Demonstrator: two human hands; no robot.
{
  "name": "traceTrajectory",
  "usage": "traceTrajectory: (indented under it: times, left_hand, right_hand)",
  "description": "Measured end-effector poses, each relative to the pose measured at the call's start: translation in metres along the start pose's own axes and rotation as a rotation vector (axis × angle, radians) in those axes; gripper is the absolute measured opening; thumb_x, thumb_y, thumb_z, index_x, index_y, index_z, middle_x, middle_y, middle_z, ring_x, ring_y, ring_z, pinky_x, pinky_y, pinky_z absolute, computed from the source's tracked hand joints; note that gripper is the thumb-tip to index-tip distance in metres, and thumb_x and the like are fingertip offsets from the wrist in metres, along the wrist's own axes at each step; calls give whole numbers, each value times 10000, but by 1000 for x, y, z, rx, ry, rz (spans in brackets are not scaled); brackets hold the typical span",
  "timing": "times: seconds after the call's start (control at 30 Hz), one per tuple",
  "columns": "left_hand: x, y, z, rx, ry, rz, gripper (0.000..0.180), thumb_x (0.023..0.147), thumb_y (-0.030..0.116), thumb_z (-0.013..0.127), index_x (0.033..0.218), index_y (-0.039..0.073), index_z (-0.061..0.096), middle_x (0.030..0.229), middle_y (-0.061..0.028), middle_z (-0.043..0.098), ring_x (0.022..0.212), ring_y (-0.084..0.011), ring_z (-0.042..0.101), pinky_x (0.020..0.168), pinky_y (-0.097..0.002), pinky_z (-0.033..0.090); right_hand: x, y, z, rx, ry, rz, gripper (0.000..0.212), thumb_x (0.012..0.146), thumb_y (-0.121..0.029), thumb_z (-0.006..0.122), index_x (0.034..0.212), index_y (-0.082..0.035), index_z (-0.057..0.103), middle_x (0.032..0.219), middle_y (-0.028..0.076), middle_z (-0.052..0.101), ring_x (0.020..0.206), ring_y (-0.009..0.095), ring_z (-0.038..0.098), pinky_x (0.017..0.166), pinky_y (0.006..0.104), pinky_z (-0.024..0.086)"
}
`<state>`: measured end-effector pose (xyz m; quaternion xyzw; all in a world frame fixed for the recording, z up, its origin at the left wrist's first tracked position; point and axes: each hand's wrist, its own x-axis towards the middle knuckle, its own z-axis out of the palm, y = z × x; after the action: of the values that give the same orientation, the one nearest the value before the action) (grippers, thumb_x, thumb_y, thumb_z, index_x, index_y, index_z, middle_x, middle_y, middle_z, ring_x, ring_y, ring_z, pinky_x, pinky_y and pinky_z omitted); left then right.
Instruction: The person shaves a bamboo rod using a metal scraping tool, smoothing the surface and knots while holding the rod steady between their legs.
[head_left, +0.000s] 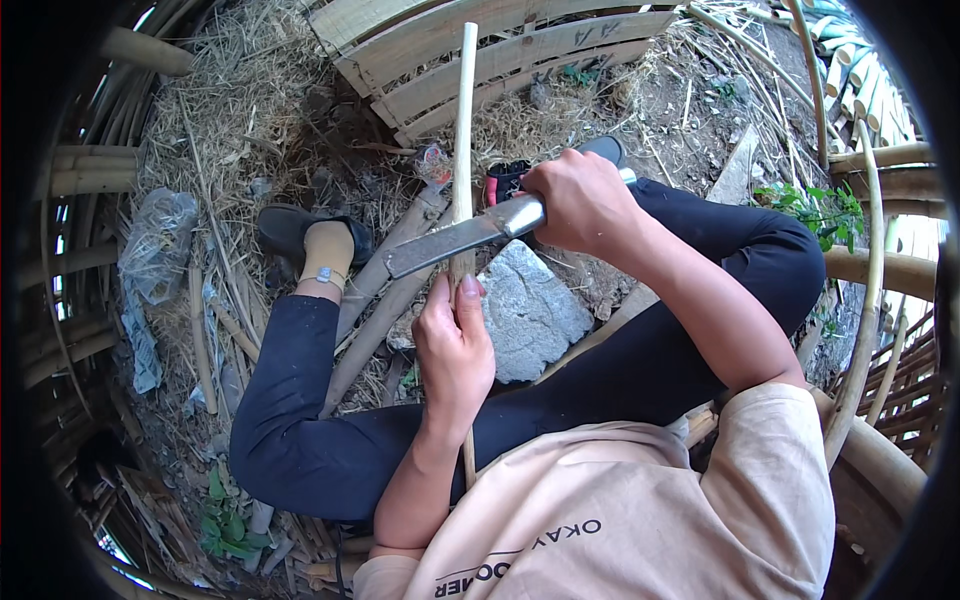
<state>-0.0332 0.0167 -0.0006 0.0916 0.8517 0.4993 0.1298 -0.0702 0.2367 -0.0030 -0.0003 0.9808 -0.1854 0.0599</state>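
Note:
My left hand (453,345) is closed round a long wooden stick (465,120) that runs from my lap away from me. Beyond the blade the stick is pale and smooth; between the blade and my fingers it looks darker. In my right hand (585,200) is a broad-bladed knife (440,243), its handle mostly hidden by my fingers. The blade lies across the stick just beyond my left thumb, its squared end pointing left. Below the blade, right of my left hand, sits a grey stone block (530,315).
A slatted wooden crate (510,60) stands at the far side. Cut poles (385,265) lie on the straw-strewn ground between my legs. A crumpled plastic bag (160,245) is at the left. Bamboo rails (890,270) rise at the right, with a pile of cut bamboo (860,75) beyond.

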Motion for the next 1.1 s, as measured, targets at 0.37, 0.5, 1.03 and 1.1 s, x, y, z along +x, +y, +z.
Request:
traceTrajectory:
  times: [0.37, 0.5, 1.03, 1.1]
  left_hand:
    - [-6, 3, 0, 24, -16, -20, 328, 1088, 285, 472, 933, 19, 586, 628, 4, 457, 568, -72, 417, 527, -288, 344]
    - [-2, -1, 1, -6, -12, 1, 328, 1086, 288, 483, 927, 20, 585, 637, 18, 456, 574, -59, 409, 528, -272, 339]
    - [15, 1, -20, -872, -383, -365, 267, 1087, 311, 496, 1035, 52, 532, 762, 16, 508, 524, -26, 383, 433, -180, 316]
    - [20, -5, -29, -936, -511, -403, 270, 1086, 320, 497, 1025, 58, 519, 733, 37, 460, 525, -23, 360, 434, -182, 280]
  right_hand:
    - [23, 28, -13, -47, 193, 120, 136, 683, -121, 693, 790, -53, 742, 738, 201, 705, 697, 385, 715, 702, 457, 588]
    - [26, 34, -15, -36, 212, 116, 182, 680, -159, 711, 820, -48, 748, 762, 216, 704, 746, 395, 711, 718, 475, 583]
    - [-12, -16, -24, 176, 38, -91, 123, 726, -151, 722, 804, -57, 741, 702, 171, 682, 733, 378, 692, 697, 472, 548]
    - [-14, -17, -26, 190, 36, -77, 124, 725, -150, 722, 802, -54, 739, 709, 170, 683, 737, 377, 693, 700, 472, 550]
